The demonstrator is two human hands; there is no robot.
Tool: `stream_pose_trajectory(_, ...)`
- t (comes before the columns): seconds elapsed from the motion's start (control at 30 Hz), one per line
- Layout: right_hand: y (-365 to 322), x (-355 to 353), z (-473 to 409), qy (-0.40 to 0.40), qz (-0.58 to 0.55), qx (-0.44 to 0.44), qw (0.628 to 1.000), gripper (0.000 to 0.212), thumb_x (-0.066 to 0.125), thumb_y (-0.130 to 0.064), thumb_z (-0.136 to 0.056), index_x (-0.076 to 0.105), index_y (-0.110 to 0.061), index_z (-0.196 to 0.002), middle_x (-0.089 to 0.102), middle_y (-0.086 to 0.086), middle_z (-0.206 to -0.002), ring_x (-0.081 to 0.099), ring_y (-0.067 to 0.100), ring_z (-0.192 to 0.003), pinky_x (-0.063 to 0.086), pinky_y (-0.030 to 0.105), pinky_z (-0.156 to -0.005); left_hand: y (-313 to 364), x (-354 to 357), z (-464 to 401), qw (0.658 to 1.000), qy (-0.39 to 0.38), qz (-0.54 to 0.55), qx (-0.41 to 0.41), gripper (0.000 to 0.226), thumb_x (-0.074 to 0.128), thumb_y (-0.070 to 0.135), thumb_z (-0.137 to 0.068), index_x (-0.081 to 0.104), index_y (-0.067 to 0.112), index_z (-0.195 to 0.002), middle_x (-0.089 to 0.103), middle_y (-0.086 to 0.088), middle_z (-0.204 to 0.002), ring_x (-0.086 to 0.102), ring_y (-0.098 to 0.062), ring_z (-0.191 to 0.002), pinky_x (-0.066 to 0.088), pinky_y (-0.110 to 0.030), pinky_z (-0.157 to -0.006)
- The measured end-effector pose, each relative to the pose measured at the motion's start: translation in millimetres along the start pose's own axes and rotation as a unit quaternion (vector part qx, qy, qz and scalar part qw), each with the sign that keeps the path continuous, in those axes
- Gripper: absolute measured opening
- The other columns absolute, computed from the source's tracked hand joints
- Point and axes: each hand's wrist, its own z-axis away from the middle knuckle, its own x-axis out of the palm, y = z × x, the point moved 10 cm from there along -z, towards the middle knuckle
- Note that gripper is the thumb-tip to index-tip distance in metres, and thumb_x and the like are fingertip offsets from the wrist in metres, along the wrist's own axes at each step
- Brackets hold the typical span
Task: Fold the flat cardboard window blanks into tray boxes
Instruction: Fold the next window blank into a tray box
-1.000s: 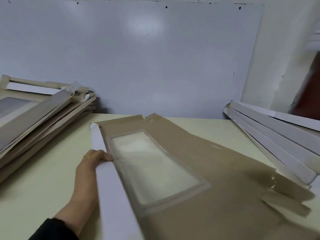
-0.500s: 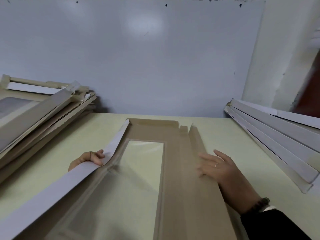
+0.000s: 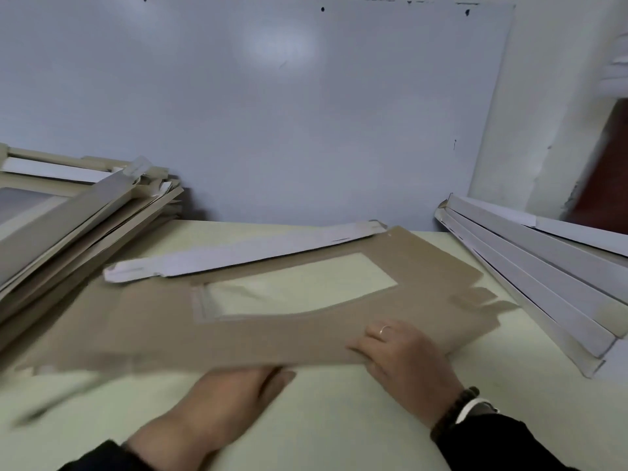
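A brown cardboard window blank [image 3: 258,338] lies crosswise on the pale table [image 3: 339,419], its clear window [image 3: 299,287] in the middle. Its far long flap [image 3: 238,256] shows a white face and stands slightly raised. My right hand [image 3: 404,358] lies on the blank's near right part with fingers spread, a ring on one finger. My left hand [image 3: 224,399] is at the blank's near edge, its fingertips hidden under the cardboard; it is motion-blurred.
A pile of folded tray boxes [image 3: 68,226] leans at the left of the table. A stack of flat white-faced blanks [image 3: 543,277] lies at the right. A grey-white panel [image 3: 272,113] stands behind the table.
The blank has turned from lengthwise to crosswise on the table. My left hand left the white flap and moved to the near edge. My right hand slid to the blank's near right part.
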Motion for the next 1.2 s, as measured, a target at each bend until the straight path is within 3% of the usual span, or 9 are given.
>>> stream_pose_trajectory(0.1,-17.4,14.1,-9.4,-0.029,-0.023,-0.017,0.999,0.005,0.067,-0.019,-0.063,0.07,-0.021,-0.065,0.058,-0.005,-0.06,0.058,0.016,-0.057,0.046,0.02,-0.048,35.8,-17.5,-3.6,0.995,0.023,-0.016,0.091,0.023,0.07,0.032,-0.081,0.07,0.027,-0.103,0.069,0.011,-0.104,0.066,-0.004,-0.089,0.046,-0.009,-0.077)
stream_pose_trajectory(0.2,-34.0,32.4,-15.1,-0.071,-0.008,-0.025,0.997,0.021,0.083,-0.023,-0.048,0.064,-0.024,-0.059,0.055,-0.008,-0.059,0.056,0.012,-0.058,0.041,0.018,-0.047,59.8,-28.2,2.3,0.986,0.035,0.011,0.161,0.023,0.05,0.032,-0.092,0.069,0.023,-0.099,0.067,0.009,-0.091,0.064,-0.008,-0.074,0.05,-0.017,-0.061)
stream_pose_trajectory(0.33,-49.8,38.4,-22.9,-0.083,0.003,-0.021,0.996,0.026,0.085,-0.026,-0.042,0.06,-0.023,-0.051,0.052,-0.009,-0.057,0.053,0.009,-0.057,0.036,0.018,-0.046,54.3,-40.5,-1.2,0.98,0.107,-0.109,0.129,0.024,0.042,0.034,-0.088,0.058,0.025,-0.103,0.055,0.006,-0.088,0.048,-0.011,-0.075,0.033,-0.023,-0.065)
stream_pose_trajectory(0.53,-41.3,45.6,-16.7,-0.113,-0.055,-0.012,0.992,0.031,0.073,-0.037,-0.057,0.071,-0.035,-0.088,0.068,-0.017,-0.094,0.064,0.007,-0.082,0.049,0.014,-0.067,-16.0,-19.7,-5.5,0.984,-0.025,-0.171,-0.052,0.056,0.068,0.048,-0.075,0.055,0.031,-0.127,0.057,-0.003,-0.127,0.054,-0.014,-0.119,0.042,-0.018,-0.093)
stream_pose_trajectory(0.63,-10.4,53.8,-4.8,-0.186,-0.076,0.043,0.979,0.049,0.039,-0.046,-0.086,0.043,-0.04,-0.134,0.038,-0.012,-0.145,0.036,0.005,-0.131,0.026,0.019,-0.105,-52.3,-9.0,-0.2,0.982,-0.074,-0.142,-0.103,0.078,0.004,0.081,-0.075,0.002,0.045,-0.144,0.001,0.01,-0.156,-0.002,-0.006,-0.143,0.004,-0.024,-0.113)
stream_pose_trajectory(0.77,31.8,65.6,19.6,-0.26,-0.051,0.067,0.962,0.055,0.029,-0.051,-0.095,0.006,-0.045,-0.144,-0.002,-0.018,-0.154,-0.002,0.0,-0.141,0.004,0.023,-0.11,-74.2,-7.3,10.4,0.977,-0.119,-0.118,-0.13,0.13,-0.035,0.088,-0.021,-0.006,0.049,-0.142,-0.01,0.017,-0.155,-0.01,-0.004,-0.142,0.001,-0.025,-0.113)
stream_pose_trajectory(0.93,69.7,62.6,41.5,-0.286,-0.035,0.098,0.953,0.056,0.025,-0.057,-0.093,0.004,-0.044,-0.144,-0.004,-0.02,-0.153,-0.004,-0.001,-0.141,0.0,0.021,-0.113,-106.4,-21.8,25.1,0.98,-0.11,-0.078,-0.147,0.124,-0.012,0.099,-0.024,-0.006,0.05,-0.138,-0.006,0.029,-0.146,-0.003,0.0,-0.141,0.004,-0.023,-0.114)
stream_pose_trajectory(1.07,101.1,50.8,60.5,-0.273,-0.105,0.151,0.944,0.056,0.032,-0.054,-0.09,0.014,-0.042,-0.141,0.004,-0.026,-0.143,0.006,-0.003,-0.138,0.005,0.016,-0.113,-131.1,-43.6,38.7,0.984,-0.046,0.067,-0.159,0.111,0.034,0.1,-0.031,0.029,0.048,-0.129,0.026,0.025,-0.141,0.02,0.002,-0.134,0.016,-0.024,-0.113)
stream_pose_trajectory(1.2,125.0,14.2,62.8,-0.118,-0.202,0.227,0.945,0.025,0.058,-0.018,-0.088,0.067,-0.021,-0.111,0.053,-0.025,-0.116,0.048,-0.005,-0.11,0.02,-0.007,-0.088,-154.3,-61.6,50.1,0.965,0.049,0.193,-0.172,0.032,0.069,0.065,-0.054,0.069,0.049,-0.082,0.051,0.025,-0.12,0.047,0.0,-0.12,0.03,-0.001,-0.095)
